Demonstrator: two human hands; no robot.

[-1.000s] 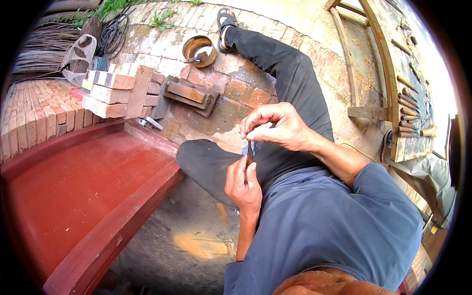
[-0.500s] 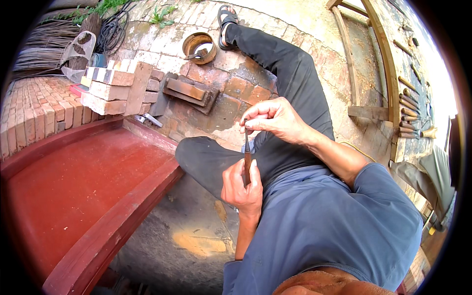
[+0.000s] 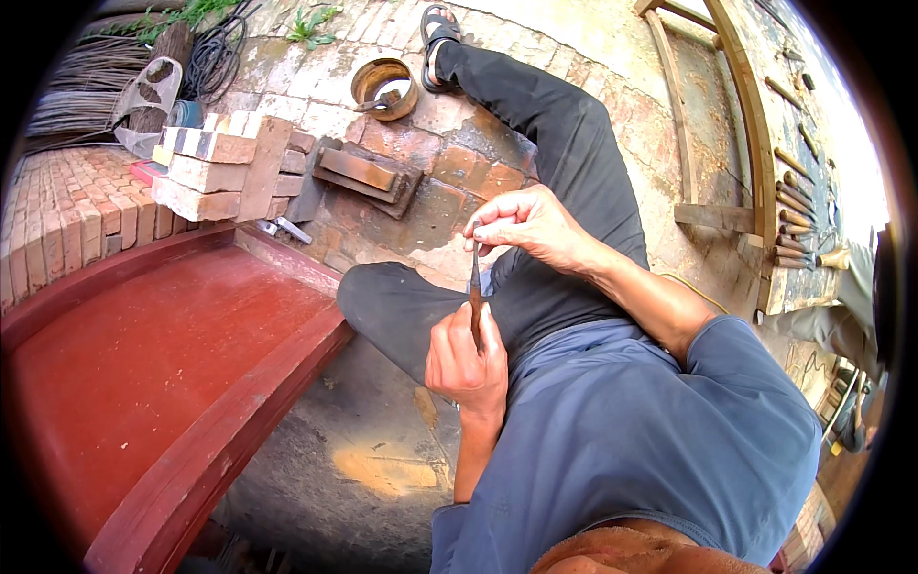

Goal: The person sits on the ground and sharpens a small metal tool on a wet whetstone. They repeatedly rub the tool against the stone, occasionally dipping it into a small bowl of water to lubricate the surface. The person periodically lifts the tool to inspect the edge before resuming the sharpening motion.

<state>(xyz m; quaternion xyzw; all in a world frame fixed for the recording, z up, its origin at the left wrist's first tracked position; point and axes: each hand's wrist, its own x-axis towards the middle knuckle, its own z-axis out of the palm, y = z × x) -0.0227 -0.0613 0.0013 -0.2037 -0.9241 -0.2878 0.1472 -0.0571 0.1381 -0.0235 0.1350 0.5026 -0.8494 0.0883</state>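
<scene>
A slim chisel [image 3: 475,302] with a brown wooden handle and a narrow dark metal blade stands nearly upright before my lap. My left hand [image 3: 467,368] is wrapped round its handle, thumb along the side. At the upper end of the blade, my right hand [image 3: 521,230] pinches the tip between thumb and fingers, which partly hide it. Beyond my bent knee, a brown whetstone-like block [image 3: 358,168] rests on dark boards on the wet bricks. Past it stands a round rusty tin [image 3: 384,89] with something pale inside.
A red wooden tray-like surface [image 3: 172,344] with raised edges fills the left. Stacked bricks [image 3: 210,177] stand behind it, near bundled rods [image 3: 76,91]. At right is a wooden bench [image 3: 760,143] carrying several wooden-handled tools [image 3: 796,215]. Another person's trouser leg [image 3: 832,325] shows beside it.
Both hands stay on the chisel, with only a slight shift of the fingers at the tip. The view has moved a little. At far right, the other person's trouser leg has shifted.
</scene>
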